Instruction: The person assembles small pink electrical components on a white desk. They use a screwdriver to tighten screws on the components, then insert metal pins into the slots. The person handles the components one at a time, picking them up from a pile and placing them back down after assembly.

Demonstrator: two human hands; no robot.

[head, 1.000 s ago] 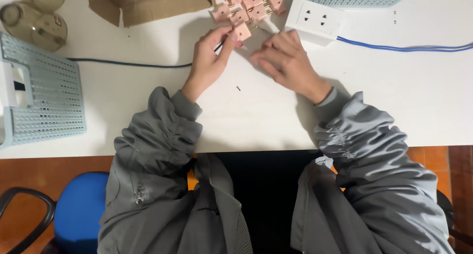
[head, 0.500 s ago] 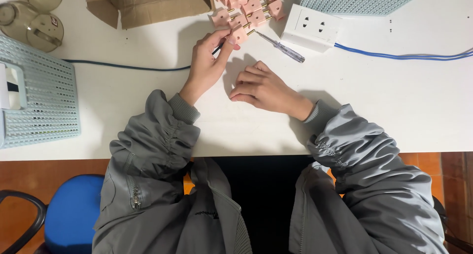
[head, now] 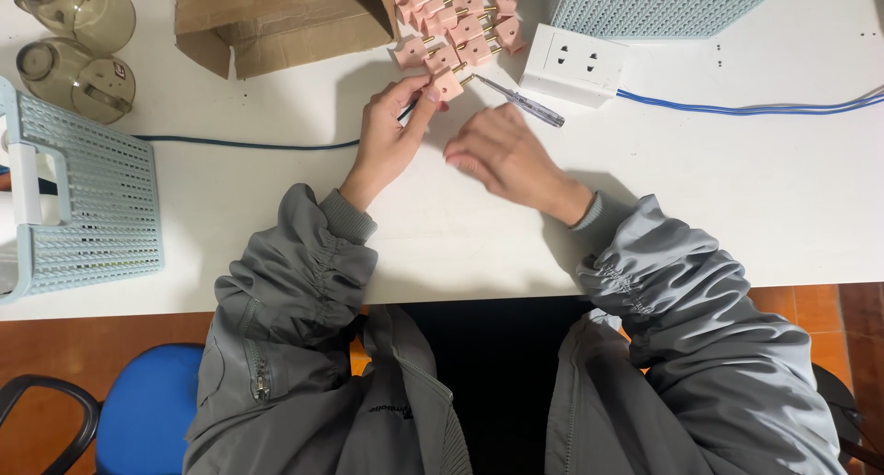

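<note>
My left hand point(head: 391, 130) pinches a small pink plug adapter point(head: 448, 85) with brass pins, held just above the white table point(head: 276, 217). A dark thin object pokes out between its fingers. My right hand point(head: 502, 153) lies palm down on the table right of it, fingers loosely curled, holding nothing that I can see. A screwdriver with a clear handle point(head: 520, 101) lies on the table just beyond my right hand. A pile of several more pink adapters point(head: 456, 19) sits behind both hands.
A white socket box point(head: 575, 63) with a blue cable point(head: 737, 107) is at the back right, beside a pale blue perforated basket point(head: 663, 4). Another such basket point(head: 78, 203) stands at left. An open cardboard box point(head: 276, 19) and two smoky glass jars point(head: 78, 47) are at the back left.
My right hand has drawn back from the adapter pile toward me and now rests flat on the table; the screwdriver lies uncovered beyond it. My left hand keeps the adapter.
</note>
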